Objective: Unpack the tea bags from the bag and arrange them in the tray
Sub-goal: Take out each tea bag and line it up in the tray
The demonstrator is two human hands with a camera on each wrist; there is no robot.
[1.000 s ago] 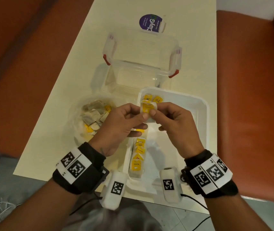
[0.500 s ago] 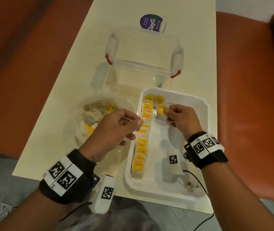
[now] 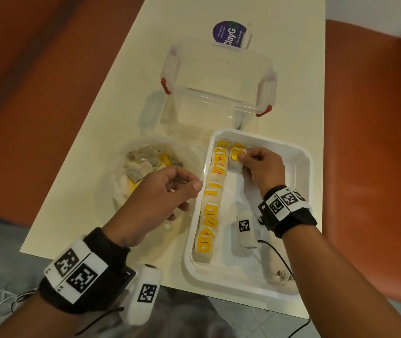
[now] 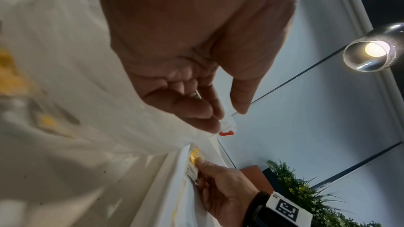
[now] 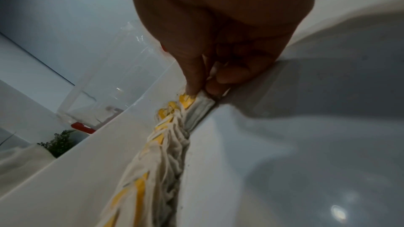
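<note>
The tea bag [image 3: 235, 157] no longer hangs between both hands above the tray [image 3: 302, 172]: the right hand [image 3: 260, 167] now presses it down near the tray's far-left corner, while the left hand [image 3: 162, 193], empty, sits back beside the tray's left rim.

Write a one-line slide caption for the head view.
Right hand sets a tea bag in the white tray beside a full row.

My right hand [image 3: 259, 167] sits inside the white tray [image 3: 299, 164], thumb and fingers pinching a yellow-tagged tea bag [image 3: 236, 157] just beside the row of tea bags [image 3: 212, 198] along the tray's left wall. My left hand [image 3: 160, 193] hovers loosely curled over the worktop [image 3: 111, 98], near the clear bag [image 3: 145, 162].
</note>
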